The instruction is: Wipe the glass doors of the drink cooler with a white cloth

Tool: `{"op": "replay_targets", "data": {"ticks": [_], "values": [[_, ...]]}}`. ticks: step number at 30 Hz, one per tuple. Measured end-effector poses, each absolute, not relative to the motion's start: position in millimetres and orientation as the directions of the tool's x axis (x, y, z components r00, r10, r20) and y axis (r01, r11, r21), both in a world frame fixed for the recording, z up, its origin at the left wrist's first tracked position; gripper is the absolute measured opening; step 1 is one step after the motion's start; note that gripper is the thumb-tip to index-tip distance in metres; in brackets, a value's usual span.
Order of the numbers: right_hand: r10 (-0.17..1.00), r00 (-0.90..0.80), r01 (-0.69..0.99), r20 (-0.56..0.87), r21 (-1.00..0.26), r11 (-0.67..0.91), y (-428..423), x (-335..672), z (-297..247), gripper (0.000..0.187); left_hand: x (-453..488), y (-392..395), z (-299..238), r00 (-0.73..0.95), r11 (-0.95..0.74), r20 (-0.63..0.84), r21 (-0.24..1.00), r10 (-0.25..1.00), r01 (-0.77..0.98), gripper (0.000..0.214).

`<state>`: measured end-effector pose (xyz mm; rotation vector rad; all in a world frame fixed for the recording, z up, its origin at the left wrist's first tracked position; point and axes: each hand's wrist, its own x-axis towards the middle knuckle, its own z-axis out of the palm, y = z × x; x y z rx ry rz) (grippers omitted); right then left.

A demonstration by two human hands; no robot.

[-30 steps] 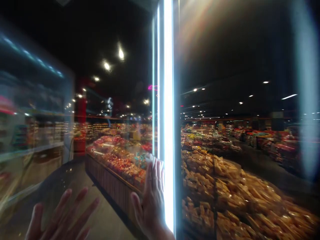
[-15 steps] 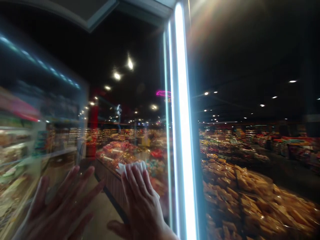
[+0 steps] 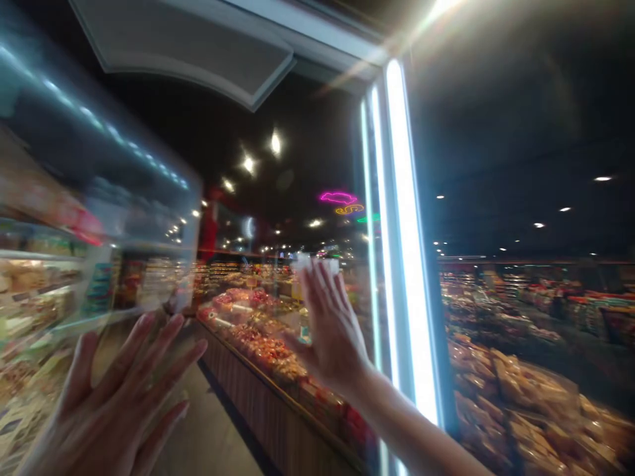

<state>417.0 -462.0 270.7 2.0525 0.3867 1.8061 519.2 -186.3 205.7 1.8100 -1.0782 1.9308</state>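
My right hand (image 3: pixel 332 317) lies with its fingers stretched out over a white cloth (image 3: pixel 303 260), which looks like a paper wipe, held flat against a clear glass pane (image 3: pixel 317 158). Only the cloth's upper edge and corners show past the fingertips. At the lower left, my left hand (image 3: pixel 124 396) is spread wide with nothing in it; it is up by the glass, but whether it touches cannot be made out. A bright vertical light strip (image 3: pixel 409 231) runs down the pane's right edge.
A grey panel (image 3: pixel 198 53) juts out overhead. Through the glass appear a long display stand of packaged goods (image 3: pixel 268 337) and neon outlines (image 3: pixel 338 198). Stocked shelves (image 3: pixel 40 291) line the left. Bagged tan goods (image 3: pixel 536 383) are heaped at the right.
My right hand has moved the cloth up and to the right along the glass, and more forearm shows. My left hand stays spread in about the same place. The view has tilted up and left.
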Motion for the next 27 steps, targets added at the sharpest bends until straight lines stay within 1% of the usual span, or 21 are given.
{"op": "replay_targets", "data": {"ticks": [1, 2, 3, 4, 6, 7, 8, 9, 11, 12, 13, 14, 15, 17, 19, 20, 21, 24, 25, 26, 27], "values": [[0.358, 0.106, -0.066, 0.928, 0.366, -0.928, -459, 419, 279, 0.091, 520, -180, 207, -0.172, -0.680, 0.946, -0.317, -0.274, -0.661, 0.059], [0.334, 0.099, -0.065, 0.937, 0.341, -0.938, -453, 422, 281, 0.092, 522, -175, 208, -0.174, -0.672, 0.947, -0.315, -0.271, -0.670, 0.060], [0.377, 0.118, -0.040, 0.919, 0.383, -0.923, -445, 425, 277, 0.095, 523, -169, 209, -0.182, -0.662, 0.945, -0.320, -0.270, -0.678, 0.060], [0.477, 0.157, 0.008, 0.865, 0.482, -0.876, -435, 429, 269, 0.097, 524, -164, 210, -0.188, -0.666, 0.947, -0.316, -0.259, -0.676, 0.060], [0.708, 0.244, 0.129, 0.663, 0.701, -0.701, -414, 436, 248, 0.098, 526, -154, 212, -0.200, -0.672, 0.948, -0.315, -0.245, -0.670, 0.059], [0.771, 0.262, 0.169, 0.580, 0.759, -0.628, -405, 440, 243, 0.098, 527, -149, 213, -0.206, -0.675, 0.948, -0.319, -0.244, -0.665, 0.058], [0.791, 0.262, 0.181, 0.553, 0.777, -0.603, -398, 444, 242, 0.099, 528, -144, 214, -0.219, -0.678, 0.945, -0.326, -0.242, -0.659, 0.058], [0.768, 0.251, 0.163, 0.589, 0.757, -0.633, -391, 447, 248, 0.100, 529, -139, 215, -0.224, -0.680, 0.945, -0.328, -0.239, -0.656, 0.057], [0.620, 0.194, 0.083, 0.760, 0.618, -0.782, -379, 454, 267, 0.104, 530, -129, 218, -0.212, -0.684, 0.950, -0.312, -0.228, -0.659, 0.058], [0.547, 0.159, 0.050, 0.822, 0.547, -0.836, -372, 458, 276, 0.105, 530, -123, 219, -0.195, -0.686, 0.956, -0.294, -0.220, -0.665, 0.060], [0.517, 0.136, 0.034, 0.845, 0.517, -0.855, -364, 461, 280, 0.105, 532, -117, 219, -0.176, -0.688, 0.962, -0.273, -0.210, -0.672, 0.062], [0.543, 0.142, 0.032, 0.828, 0.544, -0.839, -355, 464, 279, 0.105, 533, -111, 218, -0.158, -0.690, 0.967, -0.255, -0.201, -0.678, 0.064], [0.613, 0.165, 0.044, 0.773, 0.615, -0.787, -346, 467, 274, 0.103, 535, -104, 217, -0.151, -0.694, 0.970, -0.242, -0.190, -0.678, 0.066], [0.794, 0.219, 0.091, 0.567, 0.799, -0.595, -330, 473, 260, 0.094, 540, -90, 213, -0.162, -0.707, 0.971, -0.237, -0.174, -0.666, 0.067], [0.873, 0.252, 0.114, 0.418, 0.883, -0.455, -318, 479, 261, 0.088, 547, -76, 209, -0.173, -0.725, 0.970, -0.244, -0.173, -0.644, 0.068], [0.869, 0.248, 0.102, 0.427, 0.881, -0.462, -314, 482, 271, 0.089, 550, -69, 208, -0.169, -0.735, 0.970, -0.244, -0.177, -0.632, 0.069], [0.840, 0.235, 0.078, 0.489, 0.852, -0.518, -311, 484, 285, 0.092, 552, -63, 207, -0.164, -0.745, 0.971, -0.239, -0.174, -0.623, 0.070], [0.653, 0.189, -0.013, 0.733, 0.667, -0.745, -296, 489, 326, 0.103, 561, -48, 205, -0.156, -0.758, 0.977, -0.212, -0.147, -0.617, 0.068], [0.637, 0.175, -0.017, 0.751, 0.649, -0.761, -290, 491, 328, 0.105, 563, -45, 205, -0.155, -0.757, 0.979, -0.203, -0.135, -0.621, 0.068], [0.663, 0.179, -0.003, 0.726, 0.675, -0.738, -283, 493, 323, 0.108, 566, -41, 204, -0.155, -0.753, 0.980, -0.196, -0.126, -0.628, 0.068], [0.730, 0.192, 0.034, 0.656, 0.739, -0.673, -277, 495, 313, 0.109, 569, -38, 203, -0.154, -0.748, 0.981, -0.192, -0.121, -0.635, 0.069]]}}
